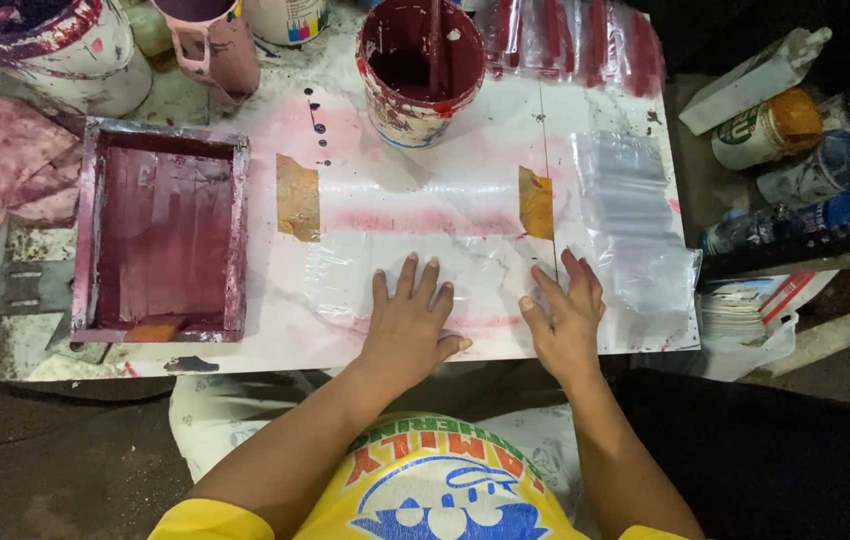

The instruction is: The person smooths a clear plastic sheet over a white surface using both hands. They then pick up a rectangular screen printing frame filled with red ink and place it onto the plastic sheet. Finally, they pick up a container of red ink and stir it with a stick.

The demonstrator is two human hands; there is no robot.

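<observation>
My left hand (410,322) lies flat, fingers spread, on a clear plastic sheet (475,268) spread over a white, pink-stained board (425,195). My right hand (567,318) presses flat on the same sheet a little to the right, fingers pointing away from me. Neither hand grips anything. Two brown tape strips, one on the left (297,197) and one on the right (536,203), sit on the board beyond the hands. More clear plastic bags (630,205) lie at the board's right end.
A frame tray (161,232) stained dark red lies at the left. A bucket of dark red paint (419,68) with a stick stands at the back, with a pink jug (217,42) and a big pail (55,45) to its left. Bottles and cans (795,150) crowd the right.
</observation>
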